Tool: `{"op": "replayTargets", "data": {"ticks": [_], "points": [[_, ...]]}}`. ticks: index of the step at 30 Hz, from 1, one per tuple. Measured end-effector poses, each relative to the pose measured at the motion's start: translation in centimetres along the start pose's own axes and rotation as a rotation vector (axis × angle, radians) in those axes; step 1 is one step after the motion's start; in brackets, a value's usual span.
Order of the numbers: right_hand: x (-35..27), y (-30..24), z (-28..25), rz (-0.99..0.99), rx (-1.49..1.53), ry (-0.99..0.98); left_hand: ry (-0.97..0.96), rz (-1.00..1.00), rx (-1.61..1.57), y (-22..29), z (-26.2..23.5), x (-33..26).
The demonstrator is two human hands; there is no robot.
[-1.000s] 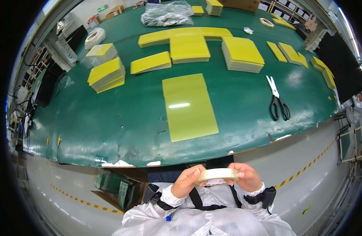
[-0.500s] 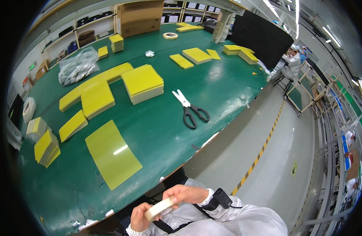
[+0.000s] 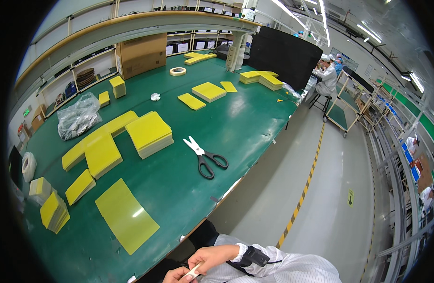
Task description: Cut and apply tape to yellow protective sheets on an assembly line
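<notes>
A pale, cream-coloured roll of tape (image 3: 193,270) sits at the very bottom of the view, seen edge-on so only a thin tilted strip shows. It is pinched between the right hand (image 3: 216,258) and the left hand (image 3: 175,275), held off the table (image 3: 254,118) beside its near edge. It looks like tape, though little of it shows.

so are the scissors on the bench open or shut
Open: the scissors lie flat on the green bench, blades spread in a narrow V, black handles apart.
</notes>
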State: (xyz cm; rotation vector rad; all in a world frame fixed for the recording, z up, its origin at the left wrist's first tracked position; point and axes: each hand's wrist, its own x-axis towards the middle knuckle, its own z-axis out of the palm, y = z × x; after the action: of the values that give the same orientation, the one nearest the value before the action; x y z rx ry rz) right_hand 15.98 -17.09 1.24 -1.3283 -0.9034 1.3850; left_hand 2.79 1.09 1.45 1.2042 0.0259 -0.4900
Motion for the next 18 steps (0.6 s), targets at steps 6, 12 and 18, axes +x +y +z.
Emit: {"op": "replayTargets", "data": {"ticks": [6,12,18], "points": [[-0.3,-0.8,-0.5,0.027,-0.183,-0.05,-0.047,-0.046,0.016,0.2,0.4,-0.2],[-1.0,-1.2,-0.8,-0.055,-0.237,0.104,0.061,-0.031,-0.014,0.9,1.5,0.1],[-1.2,-3.4,0.0,-0.315,-0.332,0.299,0.126,0.143,-0.02,0.0,1.5,-0.2]]}}
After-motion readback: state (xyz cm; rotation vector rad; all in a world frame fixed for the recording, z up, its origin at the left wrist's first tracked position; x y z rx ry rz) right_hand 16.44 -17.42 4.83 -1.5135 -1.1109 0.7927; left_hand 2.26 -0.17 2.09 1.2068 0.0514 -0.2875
